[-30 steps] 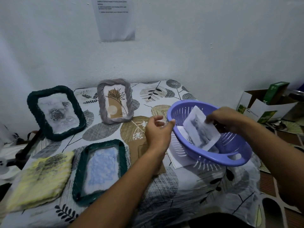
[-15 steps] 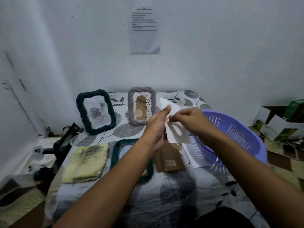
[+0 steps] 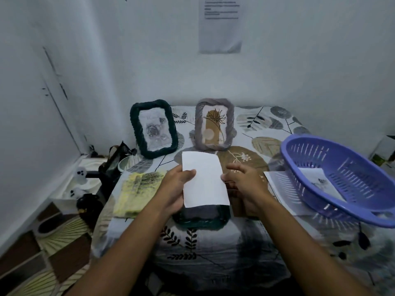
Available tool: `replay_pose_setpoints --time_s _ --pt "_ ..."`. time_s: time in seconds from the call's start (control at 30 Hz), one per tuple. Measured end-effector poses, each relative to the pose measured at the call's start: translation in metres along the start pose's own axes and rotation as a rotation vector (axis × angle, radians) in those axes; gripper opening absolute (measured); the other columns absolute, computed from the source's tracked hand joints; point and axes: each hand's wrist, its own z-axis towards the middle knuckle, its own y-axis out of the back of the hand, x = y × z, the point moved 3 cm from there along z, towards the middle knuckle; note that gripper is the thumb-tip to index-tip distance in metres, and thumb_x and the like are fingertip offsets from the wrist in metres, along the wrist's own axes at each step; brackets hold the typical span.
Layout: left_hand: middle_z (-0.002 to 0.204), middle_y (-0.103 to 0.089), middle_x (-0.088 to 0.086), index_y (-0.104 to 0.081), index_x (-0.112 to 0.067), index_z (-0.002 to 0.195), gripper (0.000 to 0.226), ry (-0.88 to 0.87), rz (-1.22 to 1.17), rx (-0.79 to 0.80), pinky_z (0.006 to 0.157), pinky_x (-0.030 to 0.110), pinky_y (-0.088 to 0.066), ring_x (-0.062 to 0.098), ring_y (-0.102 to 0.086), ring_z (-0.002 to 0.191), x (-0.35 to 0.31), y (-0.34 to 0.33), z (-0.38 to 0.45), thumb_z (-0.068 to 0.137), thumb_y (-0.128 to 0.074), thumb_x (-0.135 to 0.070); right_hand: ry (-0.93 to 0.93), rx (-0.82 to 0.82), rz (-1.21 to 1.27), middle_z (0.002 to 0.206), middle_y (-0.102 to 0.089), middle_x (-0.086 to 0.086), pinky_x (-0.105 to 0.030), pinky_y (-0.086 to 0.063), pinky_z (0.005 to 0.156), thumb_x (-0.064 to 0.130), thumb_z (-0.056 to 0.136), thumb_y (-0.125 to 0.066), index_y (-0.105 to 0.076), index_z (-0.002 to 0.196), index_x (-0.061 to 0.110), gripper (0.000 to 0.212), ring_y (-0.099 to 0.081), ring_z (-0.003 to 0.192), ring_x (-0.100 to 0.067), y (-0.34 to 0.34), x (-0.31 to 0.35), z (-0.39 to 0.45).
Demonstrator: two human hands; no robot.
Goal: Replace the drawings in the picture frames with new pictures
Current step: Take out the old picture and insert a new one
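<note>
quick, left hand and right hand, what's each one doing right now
Left hand: holds the white paper by its left edge, thumb on top.
Right hand: fingertips at the paper's right edge; grip cannot be told.

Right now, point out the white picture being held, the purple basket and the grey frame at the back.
white picture [image 3: 204, 178]: head view, blank back, middle of the sheet.
purple basket [image 3: 303, 155]: head view, slotted far-left wall.
grey frame [image 3: 199, 129]: head view, left side of its twisted border.

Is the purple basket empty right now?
No: a printed sheet lies inside the purple basket, showing through its slotted wall on the right of the table.
</note>
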Motion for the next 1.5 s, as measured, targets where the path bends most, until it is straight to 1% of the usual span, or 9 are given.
replay_pose_setpoints --time_s 0.3,0.4,0.57,0.67,0.8,0.97,1.27,1.4,1.5 --pt "0.091 -0.071 0.017 -0.062 -0.008 0.11 0.036 -0.061 0.492 -0.039 0.068 0.048 -0.057 0.031 -0.071 0.08 -0.003 0.03 0.01 0.077 -0.071 0.004 0.092 0.034 -0.144 0.082 -0.069 -0.008 -0.025 -0.051 0.048 -0.005 0.079 -0.066 -0.065 0.1 0.007 0.024 -0.062 0.062 -0.015 -0.002 -0.01 0.005" --pt "0.072 -0.063 0.012 -0.054 -0.011 0.123 0.059 -0.129 0.627 -0.053 0.05 0.03 -0.055 0.018 -0.065 0.059 -0.005 0.036 0.012 0.072 -0.075 0.007 0.145 0.016 -0.265 0.081 -0.069 -0.013 -0.023 -0.051 0.047 -0.004 0.079 -0.067 -0.065 0.099 0.007 0.024 -0.06 0.055 -0.013 -0.004 -0.008 0.005" --pt "0.071 -0.066 0.0 -0.055 -0.019 0.125 0.065 -0.284 0.947 -0.085 0.058 0.028 -0.052 0.01 -0.059 0.055 -0.002 0.041 0.015 0.066 -0.083 -0.01 0.225 -0.033 -0.478 0.077 -0.07 -0.012 -0.021 -0.047 0.044 0.003 0.08 -0.068 -0.065 0.098 0.015 0.022 -0.056 0.048 -0.011 -0.008 -0.009 0.008" --pt "0.09 -0.066 -0.002 -0.061 -0.023 0.119 0.06 -0.441 1.239 -0.113 0.062 0.023 -0.044 0.008 -0.056 0.069 -0.004 0.041 0.012 0.065 -0.085 -0.028 0.258 -0.036 -0.564 0.076 -0.07 -0.008 -0.023 -0.047 0.047 0.006 0.08 -0.068 -0.065 0.098 0.016 0.021 -0.058 0.053 -0.014 -0.011 -0.01 0.01" --pt "0.122 -0.058 0.0 -0.064 -0.025 0.119 0.067 -0.576 1.425 0.009 0.093 0.037 -0.044 0.019 -0.052 0.111 -0.001 0.048 0.015 0.061 -0.081 -0.053 0.274 -0.014 -0.631 0.076 -0.069 -0.008 -0.018 -0.043 0.044 0.004 0.081 -0.067 -0.064 0.098 0.014 0.02 -0.06 0.056 -0.017 -0.014 -0.014 0.011" --pt "0.146 -0.042 -0.011 -0.055 -0.034 0.13 0.092 -0.48 1.56 0.255 0.116 0.056 0.005 0.009 -0.016 0.144 0.007 0.056 0.02 0.052 -0.053 -0.083 0.28 -0.016 -0.65 0.074 -0.069 -0.007 -0.024 -0.047 0.047 0.006 0.08 -0.068 -0.065 0.096 0.013 0.018 -0.058 0.051 -0.015 -0.013 -0.016 0.012" --pt "0.152 -0.025 -0.021 -0.042 -0.04 0.138 0.103 -0.392 1.573 0.374 0.114 0.051 0.017 0.006 0.008 0.145 0.003 0.068 0.025 0.049 -0.047 -0.09 0.474 -0.036 -0.881 0.08 -0.059 0.012 -0.021 -0.04 0.058 0.027 0.076 -0.074 -0.066 0.1 0.023 0.025 -0.054 0.07 -0.005 -0.004 -0.011 0.015" --pt "0.15 -0.022 -0.026 -0.04 -0.041 0.138 0.104 -0.365 1.573 0.388 0.113 0.05 0.019 0.003 0.014 0.144 0.001 0.072 0.027 0.046 -0.05 -0.089 0.541 0.189 -1.042 0.121 -0.06 0.008 -0.031 -0.044 0.092 0.039 0.073 -0.076 -0.064 0.115 0.027 0.045 -0.054 0.111 -0.012 -0.004 -0.011 0.016" --pt "0.15 -0.022 -0.026 -0.04 -0.041 0.138 0.104 -0.357 1.578 0.398 0.113 0.051 0.018 0.003 0.015 0.144 0.002 0.071 0.026 0.046 -0.052 -0.088 0.496 0.306 -1.125 0.147 -0.04 0.01 -0.039 -0.03 0.112 0.05 0.071 -0.075 -0.056 0.128 0.031 0.063 -0.03 0.139 -0.012 -0.007 -0.014 0.012"
